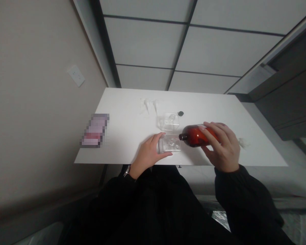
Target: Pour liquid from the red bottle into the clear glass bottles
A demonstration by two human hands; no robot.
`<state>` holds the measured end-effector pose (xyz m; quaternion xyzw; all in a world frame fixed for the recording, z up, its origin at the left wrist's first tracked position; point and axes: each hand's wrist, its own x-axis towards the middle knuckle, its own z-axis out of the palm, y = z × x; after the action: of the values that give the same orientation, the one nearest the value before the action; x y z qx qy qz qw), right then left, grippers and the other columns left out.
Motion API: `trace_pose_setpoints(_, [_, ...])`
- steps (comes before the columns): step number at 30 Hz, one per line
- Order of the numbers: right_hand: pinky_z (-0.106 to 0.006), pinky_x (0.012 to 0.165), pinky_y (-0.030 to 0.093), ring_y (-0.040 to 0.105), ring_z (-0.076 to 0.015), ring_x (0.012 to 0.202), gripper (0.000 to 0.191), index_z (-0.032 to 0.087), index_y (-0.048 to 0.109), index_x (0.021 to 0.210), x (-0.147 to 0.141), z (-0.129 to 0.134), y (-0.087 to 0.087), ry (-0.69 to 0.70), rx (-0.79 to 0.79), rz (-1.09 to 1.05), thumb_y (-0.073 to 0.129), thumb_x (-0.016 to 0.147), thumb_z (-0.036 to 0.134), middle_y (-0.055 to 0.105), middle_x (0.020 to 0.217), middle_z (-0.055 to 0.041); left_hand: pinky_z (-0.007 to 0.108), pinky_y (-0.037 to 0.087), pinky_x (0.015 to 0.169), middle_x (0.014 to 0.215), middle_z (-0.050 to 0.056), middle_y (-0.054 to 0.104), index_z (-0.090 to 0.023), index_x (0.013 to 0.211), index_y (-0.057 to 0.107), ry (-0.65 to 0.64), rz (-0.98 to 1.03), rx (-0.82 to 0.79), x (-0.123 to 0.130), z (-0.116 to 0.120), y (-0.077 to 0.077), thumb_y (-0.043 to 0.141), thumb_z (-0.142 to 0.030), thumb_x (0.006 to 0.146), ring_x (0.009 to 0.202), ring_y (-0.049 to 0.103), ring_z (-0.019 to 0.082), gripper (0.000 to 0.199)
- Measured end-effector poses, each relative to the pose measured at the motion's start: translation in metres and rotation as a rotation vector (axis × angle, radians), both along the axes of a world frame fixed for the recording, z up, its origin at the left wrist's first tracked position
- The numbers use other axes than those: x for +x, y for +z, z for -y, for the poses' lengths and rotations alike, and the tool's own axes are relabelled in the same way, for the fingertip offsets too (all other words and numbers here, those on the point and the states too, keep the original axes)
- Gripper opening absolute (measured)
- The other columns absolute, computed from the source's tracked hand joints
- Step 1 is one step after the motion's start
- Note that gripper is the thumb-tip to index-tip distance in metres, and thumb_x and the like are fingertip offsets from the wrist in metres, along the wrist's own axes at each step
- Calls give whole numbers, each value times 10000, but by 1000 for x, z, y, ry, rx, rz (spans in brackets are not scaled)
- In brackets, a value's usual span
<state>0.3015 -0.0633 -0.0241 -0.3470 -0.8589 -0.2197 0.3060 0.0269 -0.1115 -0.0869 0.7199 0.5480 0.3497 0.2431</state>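
Observation:
In my right hand (224, 146) lies a reddish-brown bottle (196, 135), tilted nearly level with its dark uncapped mouth pointing left. That mouth is over the right edge of a small clear plastic box (169, 144). My left hand (150, 149) grips the box from its left side, thumb along the near edge and fingers along the far one. Round clear shapes show inside the box. Whether liquid is leaving the bottle I cannot tell. Behind sits a second clear box (168, 121), and beside it a small dark cap (181, 113).
Two whitish slender items (151, 104) lie toward the back of the white table (127, 132). A blurred-out pink and purple rectangle (95, 131) is at the left edge. Something small and pale (243, 143) rests right of my right hand. A white panelled surface (145, 41) rises behind.

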Motion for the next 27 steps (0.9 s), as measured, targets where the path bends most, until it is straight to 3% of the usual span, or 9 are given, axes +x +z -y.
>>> trace_pose_setpoints(27, [-556,1059,571,665,-348,1255,923,331,350,1661,-2,-2,3,3,3,-8,733,870,48,698,1402,-131,510,545,1106,1392,100,677,-261,1433,500,-4,13,-3,-2,0,-1,873,-476,824,1265,672,314,746])
